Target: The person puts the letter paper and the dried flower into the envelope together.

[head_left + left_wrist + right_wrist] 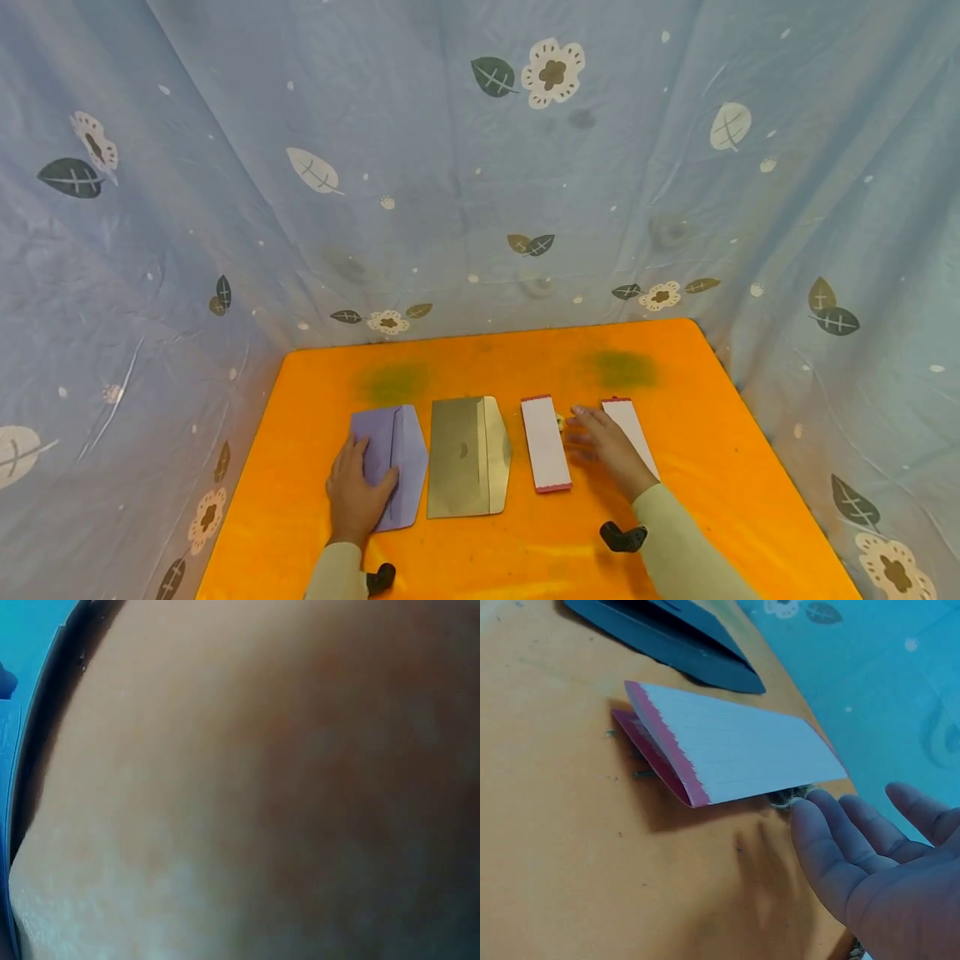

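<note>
My left hand [357, 490] rests on the purple envelope [408, 467], its thumb spread across the paper. To the right lies a gold envelope [457, 458] with its flap side facing right. My right hand [611, 450] hovers between two folded white cards with red edges. Its loosely extended fingers reach toward the left card [546, 443], while the hand and wrist partly cover the right card [630, 425]. In the right wrist view, the fingertips [802, 810] are beside a small tan and dark piece [789, 796] under the folded card [735, 746]; contact is unclear. The left wrist view is mostly blurred skin.
The orange table [510, 367] carries two greenish stains near its back. A blue curtain [450, 167] with flowers and leaves encloses the back and sides. In the right wrist view, a dark-looking envelope [682, 637] lies beyond the folded card.
</note>
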Action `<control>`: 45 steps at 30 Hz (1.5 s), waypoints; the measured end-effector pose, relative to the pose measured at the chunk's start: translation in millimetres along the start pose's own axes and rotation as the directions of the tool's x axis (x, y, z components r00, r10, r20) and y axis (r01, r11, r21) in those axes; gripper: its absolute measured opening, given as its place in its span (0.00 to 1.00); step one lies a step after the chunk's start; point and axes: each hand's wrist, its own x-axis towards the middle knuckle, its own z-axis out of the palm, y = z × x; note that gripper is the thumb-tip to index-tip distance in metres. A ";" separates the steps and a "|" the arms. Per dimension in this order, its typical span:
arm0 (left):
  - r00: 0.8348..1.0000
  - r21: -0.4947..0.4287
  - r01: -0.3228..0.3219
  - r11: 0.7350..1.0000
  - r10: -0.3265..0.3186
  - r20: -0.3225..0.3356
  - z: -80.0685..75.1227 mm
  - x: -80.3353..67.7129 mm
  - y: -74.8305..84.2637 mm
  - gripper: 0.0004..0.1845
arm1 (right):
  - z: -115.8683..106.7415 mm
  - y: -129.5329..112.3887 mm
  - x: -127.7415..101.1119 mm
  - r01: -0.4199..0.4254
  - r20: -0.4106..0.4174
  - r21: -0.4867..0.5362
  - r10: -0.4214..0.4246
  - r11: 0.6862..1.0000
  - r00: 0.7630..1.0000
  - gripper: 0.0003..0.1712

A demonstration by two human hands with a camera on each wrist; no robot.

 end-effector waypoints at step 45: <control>0.999 -0.041 0.038 0.998 -0.037 0.021 -5.4 -1.7 6.9 0.42 | 13.8 23.2 5.4 -0.012 -0.136 -0.086 0.001 0.996 0.991 0.15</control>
